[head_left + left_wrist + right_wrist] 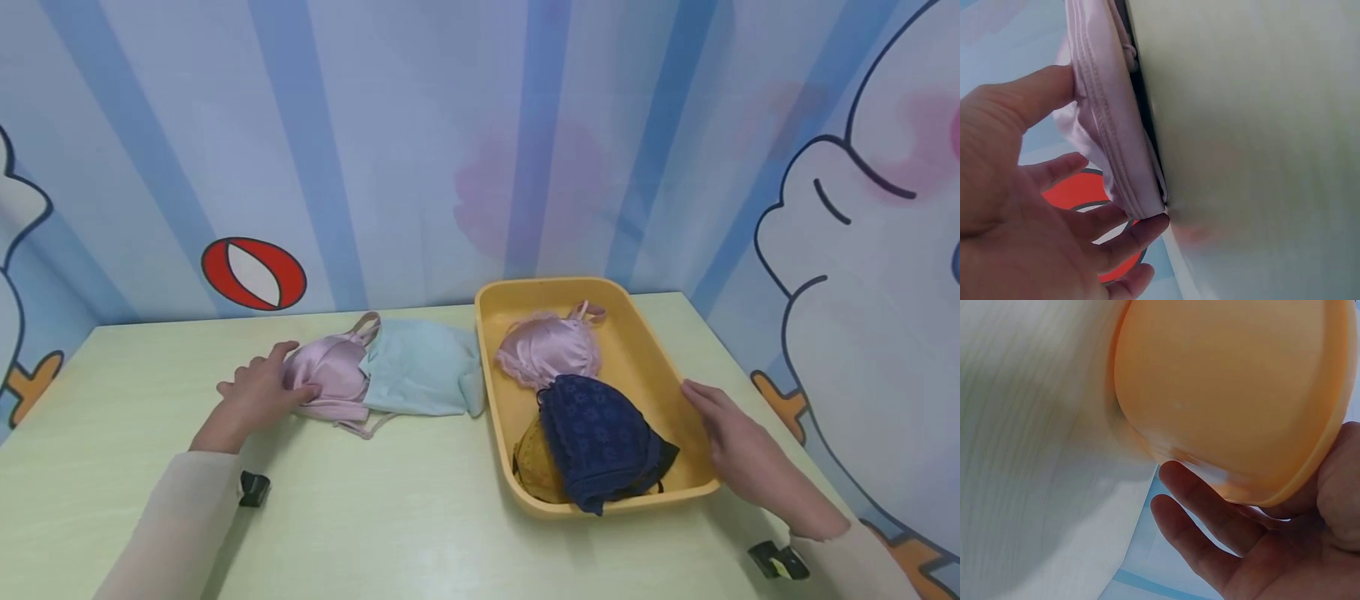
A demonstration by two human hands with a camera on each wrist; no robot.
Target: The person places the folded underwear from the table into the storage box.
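Observation:
My left hand [258,392] lies at the left end of a folded pink satin bra [333,375]. In the left wrist view the thumb rests against its stitched band [1104,106], and the other fingers spread loosely along its end. A light mint-green folded garment [423,367] overlaps the bra's right side. On the right, my right hand [750,454] holds the rim of a yellow plastic bin [648,350], two fingers extended beside its outer wall. Inside lie a pale pink lace-trimmed bra [551,346], a navy patterned bra [603,437] and a mustard one [536,462], partly hidden under the navy.
Everything stands on a pale wood-grain table [397,517]. Its back edge meets a blue striped wall [405,150] with cartoon prints, including a red-and-white oval [255,273]. The bin's far end is close to that wall, and the mint garment touches the bin's left side.

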